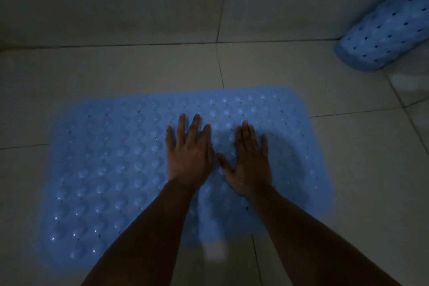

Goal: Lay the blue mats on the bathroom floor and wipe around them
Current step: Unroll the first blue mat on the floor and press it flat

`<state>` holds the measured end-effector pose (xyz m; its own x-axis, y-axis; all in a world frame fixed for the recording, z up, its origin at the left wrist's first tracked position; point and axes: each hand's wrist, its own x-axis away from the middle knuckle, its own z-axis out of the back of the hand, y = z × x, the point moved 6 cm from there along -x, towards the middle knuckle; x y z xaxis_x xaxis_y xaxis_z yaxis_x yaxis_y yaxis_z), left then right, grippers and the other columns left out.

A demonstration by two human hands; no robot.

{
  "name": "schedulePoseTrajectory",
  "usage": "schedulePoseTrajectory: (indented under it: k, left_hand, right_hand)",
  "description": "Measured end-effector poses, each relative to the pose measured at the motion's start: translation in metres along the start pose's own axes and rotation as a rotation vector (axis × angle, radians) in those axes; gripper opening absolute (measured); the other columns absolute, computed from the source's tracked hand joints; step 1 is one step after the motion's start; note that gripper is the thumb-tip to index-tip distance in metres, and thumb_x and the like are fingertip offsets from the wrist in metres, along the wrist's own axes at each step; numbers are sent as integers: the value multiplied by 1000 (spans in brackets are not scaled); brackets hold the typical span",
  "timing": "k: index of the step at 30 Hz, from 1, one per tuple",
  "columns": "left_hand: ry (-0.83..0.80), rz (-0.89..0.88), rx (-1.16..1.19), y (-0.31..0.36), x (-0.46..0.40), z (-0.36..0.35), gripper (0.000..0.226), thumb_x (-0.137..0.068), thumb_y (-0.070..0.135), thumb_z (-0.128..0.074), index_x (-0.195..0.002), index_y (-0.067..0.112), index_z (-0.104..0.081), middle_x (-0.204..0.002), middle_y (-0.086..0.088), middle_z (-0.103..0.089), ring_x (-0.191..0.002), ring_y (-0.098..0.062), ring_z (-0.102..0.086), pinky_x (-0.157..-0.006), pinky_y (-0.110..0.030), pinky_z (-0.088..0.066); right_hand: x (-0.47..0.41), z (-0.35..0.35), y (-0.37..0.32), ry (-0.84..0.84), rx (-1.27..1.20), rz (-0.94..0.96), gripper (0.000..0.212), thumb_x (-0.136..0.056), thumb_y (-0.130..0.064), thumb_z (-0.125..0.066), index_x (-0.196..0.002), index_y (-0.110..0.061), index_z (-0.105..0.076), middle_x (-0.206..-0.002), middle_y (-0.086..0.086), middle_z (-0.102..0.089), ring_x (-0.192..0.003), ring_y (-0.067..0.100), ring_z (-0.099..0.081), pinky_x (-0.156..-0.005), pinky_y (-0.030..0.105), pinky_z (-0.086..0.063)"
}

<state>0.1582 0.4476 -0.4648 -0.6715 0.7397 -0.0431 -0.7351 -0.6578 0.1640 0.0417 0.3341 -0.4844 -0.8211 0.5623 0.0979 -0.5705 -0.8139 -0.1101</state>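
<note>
- While both my palms press it down, the blue mat (111, 169) lies flat on the tiled floor (348, 169), filling the mid-frame and reaching toward 6 o'clock.
- Left hand (189, 155): fingers straight and spread, flat on the mat just left of centre. Right hand (251, 160): fingers straight, closer together, thumb out toward 9 o'clock, also flat. Neither grips anything; hands sit close, not touching.
- 2nd mat, the rolled mat (380, 28), is at 2 o'clock, well apart from the flat one, its near end on the floor and the rest angled up toward the frame corner; not laid yet.
- Risk, my guess: pressure is only mid-mat, so corners at 10 and 4 o'clock may stay unstuck and lift; the mat could skate if the tiles are wet.
- Risk 2: the roll may spring back when opened, or land overlapping the 1st mat.
- Hard to tell: light is v. dim, so can't judge tile wetness or dirt. No cloth visible for wiping. Rolled mat's far end is cut off by the frame edge; mat's near edge is partly hidden under my forearms.
</note>
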Motion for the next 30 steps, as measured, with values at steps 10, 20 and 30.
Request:
schedulePoseTrajectory:
  k: [10,20,30]
  left_hand:
    - [-130,3,89,3,2,16,65,-100,48,-22,-159,22,-33,-170,-8,-17,-158,-35,3,-125,-62,-7]
    - [-150,-138,42,56,12,-26,85,-99,72,-23,-164,18,-13,-172,-10,1,-158,-31,9,-123,-64,-3]
    - [-189,-104,60,56,12,-29,91,-99,70,-19,-162,6,-8,-172,-10,4,-158,-24,13,-125,-60,-2]
  right_hand:
    - [-35,34,9,-426,-190,-32,82,-99,-62,-40,-160,-12,-20,-170,7,-7,-156,24,-13,-126,44,-15]
    - [-51,81,43,105,-384,36,37,-93,-33,-52,-116,-12,-73,-116,8,-73,-111,31,-66,-97,40,-51]
    - [-47,64,37,262,-390,69,29,-93,-29,-52,-110,-16,-72,-118,3,-71,-121,24,-61,-98,40,-49]
